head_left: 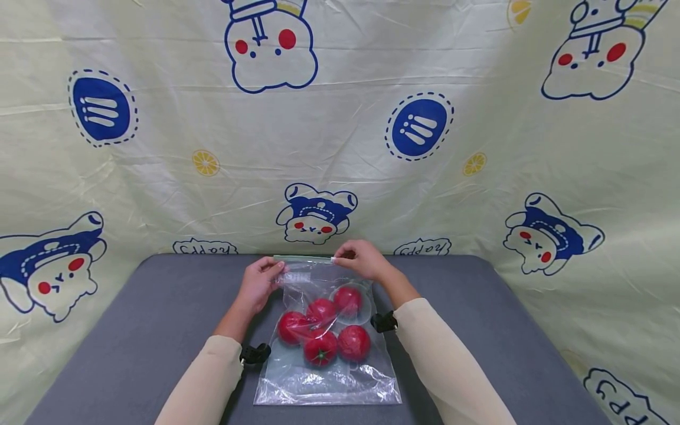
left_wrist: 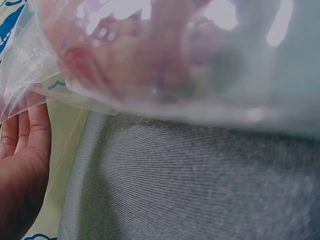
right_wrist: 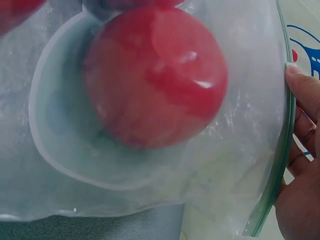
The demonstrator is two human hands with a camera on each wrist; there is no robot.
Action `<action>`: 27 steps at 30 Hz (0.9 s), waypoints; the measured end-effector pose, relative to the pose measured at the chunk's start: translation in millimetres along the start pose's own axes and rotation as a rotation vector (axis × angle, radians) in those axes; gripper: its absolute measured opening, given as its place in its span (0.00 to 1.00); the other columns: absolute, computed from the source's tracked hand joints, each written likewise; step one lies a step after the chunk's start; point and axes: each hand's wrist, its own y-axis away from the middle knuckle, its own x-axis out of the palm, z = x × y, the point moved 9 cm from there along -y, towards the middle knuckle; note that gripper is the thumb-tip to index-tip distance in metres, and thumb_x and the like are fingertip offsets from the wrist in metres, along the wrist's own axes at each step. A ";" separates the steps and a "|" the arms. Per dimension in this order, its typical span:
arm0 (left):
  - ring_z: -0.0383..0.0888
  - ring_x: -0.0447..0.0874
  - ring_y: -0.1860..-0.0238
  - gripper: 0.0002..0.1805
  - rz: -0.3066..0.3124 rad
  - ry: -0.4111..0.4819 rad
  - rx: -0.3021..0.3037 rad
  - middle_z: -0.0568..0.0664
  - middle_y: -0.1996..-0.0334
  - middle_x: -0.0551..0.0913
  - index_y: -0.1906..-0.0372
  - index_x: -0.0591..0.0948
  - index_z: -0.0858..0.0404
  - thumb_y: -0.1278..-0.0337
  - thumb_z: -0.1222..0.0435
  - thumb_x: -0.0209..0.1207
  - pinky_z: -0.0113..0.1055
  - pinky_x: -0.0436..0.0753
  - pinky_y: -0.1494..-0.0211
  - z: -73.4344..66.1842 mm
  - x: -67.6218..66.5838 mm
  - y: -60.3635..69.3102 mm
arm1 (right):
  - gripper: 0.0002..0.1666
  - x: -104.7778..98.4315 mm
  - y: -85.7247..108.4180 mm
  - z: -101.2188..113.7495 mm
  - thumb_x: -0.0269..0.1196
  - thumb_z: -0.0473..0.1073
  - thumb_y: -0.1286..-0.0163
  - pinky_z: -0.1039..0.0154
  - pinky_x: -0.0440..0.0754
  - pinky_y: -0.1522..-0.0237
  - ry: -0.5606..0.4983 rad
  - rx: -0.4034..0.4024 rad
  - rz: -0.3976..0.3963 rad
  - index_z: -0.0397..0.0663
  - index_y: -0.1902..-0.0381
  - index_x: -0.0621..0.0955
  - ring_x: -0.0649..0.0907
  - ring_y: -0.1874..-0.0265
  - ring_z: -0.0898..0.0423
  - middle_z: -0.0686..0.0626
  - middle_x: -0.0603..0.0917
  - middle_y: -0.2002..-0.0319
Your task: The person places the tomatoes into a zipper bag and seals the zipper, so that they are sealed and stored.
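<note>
A clear zip bag (head_left: 326, 389) holds several red tomatoes (head_left: 353, 343), one showing a green star-shaped stem end. Along its top edge runs a green zip strip (right_wrist: 288, 140) with a small white slider (head_left: 333, 260) near the right end. My right hand (head_left: 363, 261) pinches the slider between thumb and finger, the other fingers curled behind the strip. My left hand (head_left: 258, 284) grips the bag's upper left corner; in the left wrist view the plastic partly hides its fingertips. A pale round print (right_wrist: 65, 160) sits around the upper right tomato.
The bag is over a grey cloth-covered table (head_left: 175, 330). Behind the far edge hangs a pale curtain (head_left: 340, 130) with blue cartoon prints. Dark wrist cameras (head_left: 256, 353) are strapped near both sleeves and hang beside the bag.
</note>
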 end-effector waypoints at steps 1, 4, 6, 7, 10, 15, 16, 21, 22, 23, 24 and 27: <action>0.36 0.88 0.61 0.04 0.002 -0.001 0.001 0.42 0.67 0.87 0.56 0.80 0.64 0.27 0.67 0.60 0.31 0.88 0.60 0.1 0.1 -0.2 | 0.09 -0.4 0.2 -0.7 0.68 0.47 0.28 0.59 0.83 0.51 0.004 -0.001 0.000 0.49 0.58 0.88 0.81 0.60 0.56 0.50 0.86 0.60; 0.37 0.88 0.61 0.06 0.003 -0.003 0.003 0.43 0.66 0.87 0.54 0.80 0.65 0.27 0.67 0.60 0.30 0.88 0.59 0.0 0.3 -0.2 | 0.09 -0.9 1.0 -2.5 0.67 0.47 0.28 0.59 0.83 0.50 0.007 0.002 0.003 0.49 0.57 0.88 0.81 0.59 0.55 0.50 0.86 0.60; 0.37 0.88 0.60 0.07 0.002 -0.008 0.005 0.43 0.65 0.87 0.52 0.80 0.66 0.27 0.66 0.59 0.30 0.88 0.59 -0.3 0.3 0.0 | 0.09 -1.0 1.2 -4.0 0.67 0.47 0.27 0.58 0.83 0.50 0.002 0.005 0.005 0.48 0.57 0.87 0.81 0.59 0.55 0.50 0.85 0.60; 0.37 0.88 0.60 0.07 0.002 -0.013 0.006 0.43 0.65 0.87 0.52 0.80 0.66 0.27 0.66 0.59 0.30 0.88 0.59 -0.3 0.3 0.2 | 0.09 -1.0 1.7 -4.7 0.67 0.47 0.27 0.58 0.83 0.50 0.001 0.006 0.006 0.48 0.57 0.87 0.81 0.59 0.55 0.50 0.85 0.60; 0.37 0.88 0.60 0.07 -0.001 -0.011 0.005 0.43 0.65 0.87 0.52 0.80 0.67 0.27 0.66 0.59 0.30 0.88 0.59 0.1 -0.1 0.2 | 0.08 -1.3 2.4 -7.4 0.67 0.47 0.27 0.57 0.83 0.49 0.002 0.011 0.007 0.49 0.57 0.87 0.81 0.58 0.54 0.50 0.85 0.60; 0.37 0.88 0.61 0.04 -0.002 0.000 0.005 0.43 0.66 0.87 0.55 0.80 0.65 0.27 0.67 0.59 0.31 0.88 0.60 0.3 -0.7 -0.3 | 0.08 -3.4 3.9 -11.1 0.67 0.47 0.27 0.56 0.83 0.49 0.005 0.016 0.008 0.50 0.58 0.87 0.81 0.58 0.54 0.51 0.85 0.60; 0.37 0.88 0.61 0.04 -0.002 0.002 0.005 0.43 0.66 0.87 0.56 0.80 0.64 0.27 0.67 0.59 0.31 0.88 0.60 0.4 -0.8 -0.5 | 0.08 -4.0 4.1 -11.4 0.67 0.47 0.27 0.56 0.83 0.49 0.004 0.011 0.008 0.50 0.59 0.87 0.81 0.59 0.54 0.50 0.85 0.60; 0.37 0.88 0.61 0.02 0.005 0.010 0.006 0.43 0.67 0.86 0.57 0.80 0.63 0.28 0.68 0.60 0.30 0.87 0.61 1.7 -0.7 -2.3 | 0.08 -6.9 5.8 -13.4 0.66 0.46 0.27 0.57 0.82 0.50 -0.008 -0.007 0.009 0.48 0.58 0.87 0.81 0.60 0.55 0.50 0.85 0.61; 0.37 0.88 0.62 0.02 0.004 0.010 0.006 0.43 0.67 0.86 0.58 0.80 0.63 0.28 0.68 0.60 0.30 0.87 0.61 1.9 -0.8 -2.6 | 0.08 -7.4 6.2 -14.2 0.66 0.46 0.27 0.57 0.82 0.50 -0.009 -0.006 0.009 0.48 0.58 0.87 0.81 0.60 0.55 0.50 0.85 0.61; 0.37 0.88 0.62 0.02 0.005 0.010 0.008 0.43 0.67 0.86 0.58 0.80 0.63 0.28 0.68 0.60 0.30 0.87 0.61 2.0 -0.9 -2.8 | 0.09 -7.7 6.6 -14.5 0.66 0.46 0.27 0.57 0.82 0.50 -0.008 -0.007 0.010 0.48 0.58 0.87 0.81 0.60 0.56 0.50 0.85 0.61; 0.37 0.88 0.62 0.02 0.005 0.006 0.009 0.43 0.67 0.86 0.58 0.80 0.63 0.28 0.68 0.60 0.30 0.87 0.61 1.7 -0.9 -2.7 | 0.09 -7.9 6.8 -15.2 0.66 0.47 0.27 0.58 0.82 0.50 -0.005 -0.009 0.010 0.48 0.58 0.87 0.81 0.60 0.56 0.50 0.85 0.61; 0.36 0.88 0.62 0.02 0.005 0.004 0.009 0.43 0.67 0.87 0.58 0.80 0.64 0.28 0.68 0.60 0.30 0.87 0.61 1.8 -1.5 -2.7 | 0.09 -8.9 7.8 -17.0 0.66 0.47 0.26 0.56 0.83 0.49 0.003 -0.010 0.012 0.48 0.58 0.87 0.81 0.59 0.55 0.50 0.85 0.60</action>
